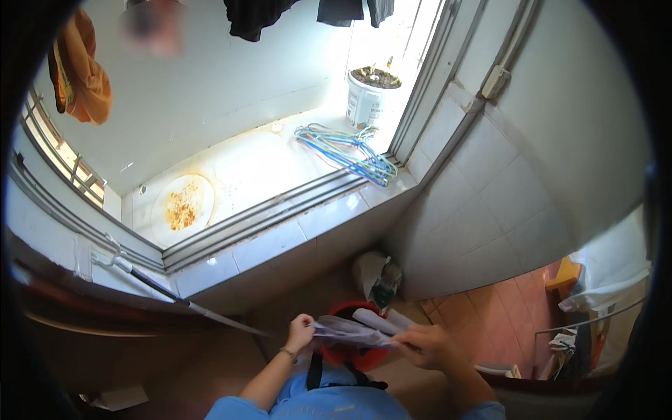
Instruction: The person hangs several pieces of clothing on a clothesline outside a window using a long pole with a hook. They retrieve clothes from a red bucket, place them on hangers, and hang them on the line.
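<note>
A light grey-white cloth garment (349, 332) is stretched between my two hands in front of my body. My left hand (301, 333) pinches its left end, and my right hand (424, 344) grips its right end. Part of the cloth rises in a fold near my right hand. Below the garment stands a red plastic bucket or basin (357, 359), partly hidden by it, with dark contents that I cannot make out. Just beyond the basin, a whitish bag (370, 270) with something green rests on the floor by the wall.
Wire clothes hangers (349, 152) lie on the tiled sill (331, 215) beside a potted plant bucket (365, 102). A metal pole (215, 314) with a forked hook leans at the left. Dark clothes (257, 18) and an orange garment (86, 73) hang above. White cloth (614, 262) is at the right.
</note>
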Available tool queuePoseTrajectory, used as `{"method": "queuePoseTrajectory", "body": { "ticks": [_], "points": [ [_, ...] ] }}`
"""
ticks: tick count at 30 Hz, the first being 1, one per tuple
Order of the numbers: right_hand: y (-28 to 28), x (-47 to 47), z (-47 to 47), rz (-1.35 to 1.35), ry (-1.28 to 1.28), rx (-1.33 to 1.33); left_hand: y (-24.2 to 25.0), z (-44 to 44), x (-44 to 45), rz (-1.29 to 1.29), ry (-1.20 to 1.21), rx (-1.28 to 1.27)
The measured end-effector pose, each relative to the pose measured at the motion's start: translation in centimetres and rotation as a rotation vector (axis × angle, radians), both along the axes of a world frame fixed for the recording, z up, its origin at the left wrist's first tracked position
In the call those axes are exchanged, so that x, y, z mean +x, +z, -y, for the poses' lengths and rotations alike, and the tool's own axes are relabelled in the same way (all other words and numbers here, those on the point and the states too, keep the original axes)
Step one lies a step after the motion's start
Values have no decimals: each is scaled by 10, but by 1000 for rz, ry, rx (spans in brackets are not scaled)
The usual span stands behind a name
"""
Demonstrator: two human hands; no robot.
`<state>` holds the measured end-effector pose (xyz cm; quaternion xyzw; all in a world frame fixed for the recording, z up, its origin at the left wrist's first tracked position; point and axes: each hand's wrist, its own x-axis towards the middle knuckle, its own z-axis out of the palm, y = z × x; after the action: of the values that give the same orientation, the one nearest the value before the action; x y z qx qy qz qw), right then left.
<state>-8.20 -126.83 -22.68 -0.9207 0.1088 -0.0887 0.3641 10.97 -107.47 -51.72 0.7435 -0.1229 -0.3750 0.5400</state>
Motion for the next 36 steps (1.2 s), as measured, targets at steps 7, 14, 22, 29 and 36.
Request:
{"method": "queuePoseTrajectory", "body": {
  "ticks": [7, 14, 22, 29, 36],
  "points": [
    [-43, 134, 123, -118, 70, 104, 91, -14, 8, -379, -25, -111],
    [-101, 291, 260, -24, -701, -503, 180, 0, -20, -336, -236, -279],
    [-132, 308, 286, -241, -764, -640, 147, -22, 31, -201, -65, -292],
    [-131, 308, 283, 0, -816, -634, 164, -22, 43, -220, -17, -271],
    [-73, 282, 229, 350, -658, -507, 179, -21, 28, 6, -118, -253]
  ]
}}
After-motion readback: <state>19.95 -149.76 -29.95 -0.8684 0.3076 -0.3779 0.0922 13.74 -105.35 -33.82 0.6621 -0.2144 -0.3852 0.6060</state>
